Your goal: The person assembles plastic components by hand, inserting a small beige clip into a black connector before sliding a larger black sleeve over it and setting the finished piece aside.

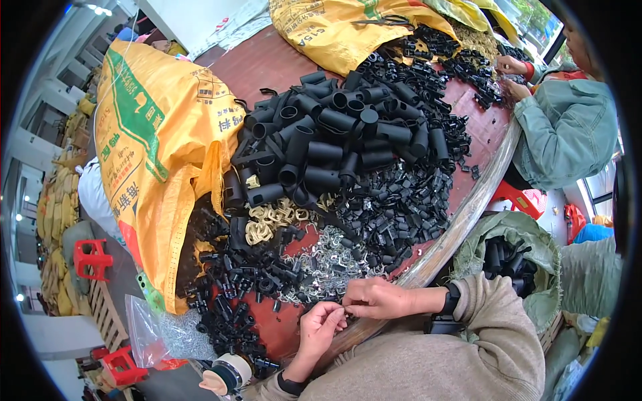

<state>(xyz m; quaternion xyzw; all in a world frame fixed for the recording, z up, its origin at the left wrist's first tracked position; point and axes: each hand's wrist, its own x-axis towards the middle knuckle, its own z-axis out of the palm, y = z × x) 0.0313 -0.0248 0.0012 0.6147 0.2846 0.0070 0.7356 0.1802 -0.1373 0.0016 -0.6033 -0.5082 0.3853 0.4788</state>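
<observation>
My left hand (319, 334) and my right hand (376, 299) meet fingertip to fingertip at the near edge of the red table (277, 329). Both are closed in a pinch; whatever small thing sits between the fingers is too small to make out. Just beyond them lies a heap of small shiny metal clips (328, 264). Small black plastic parts (394, 210) are piled to its far right, and black fittings (231, 281) spread to its left. Beige rings (264, 224) lie behind the clips. Farther back rises a mound of black tubes (328, 154).
A yellow woven sack (167, 120) spills over the left side; another yellow sack (341, 33) lies at the back. A co-worker's hands (513, 77) are at the far right edge. A green sack (545, 250) of black parts stands right. A clear bag (170, 331) and a round container (227, 373) are near left.
</observation>
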